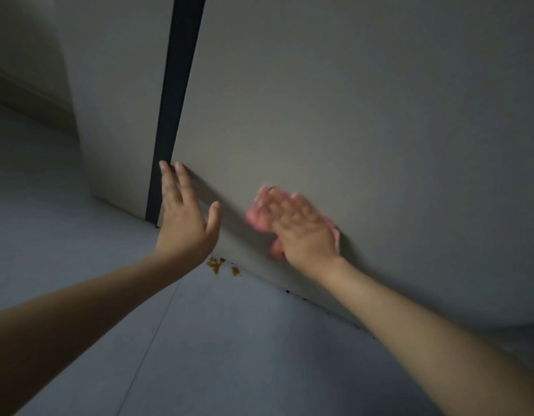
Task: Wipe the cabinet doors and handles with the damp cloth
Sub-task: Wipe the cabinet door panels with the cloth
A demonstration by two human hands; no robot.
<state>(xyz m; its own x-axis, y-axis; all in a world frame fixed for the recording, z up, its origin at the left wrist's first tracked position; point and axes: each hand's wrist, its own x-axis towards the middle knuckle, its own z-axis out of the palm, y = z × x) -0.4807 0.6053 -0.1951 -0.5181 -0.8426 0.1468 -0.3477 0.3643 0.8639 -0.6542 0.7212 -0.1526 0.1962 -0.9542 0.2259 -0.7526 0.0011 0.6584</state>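
Observation:
A pale grey cabinet door fills the right and upper part of the head view. My right hand presses a pink cloth flat against the door's lower part, fingers spread and blurred. My left hand is held flat with straight fingers, its fingertips touching the door's left edge beside a dark vertical strip that separates this door from a second grey panel. No separate handle shows.
The grey tiled floor lies below. Orange-brown crumbs sit on the floor at the door's bottom edge, with small dark specks further along it. A shadowed corner is at the far left.

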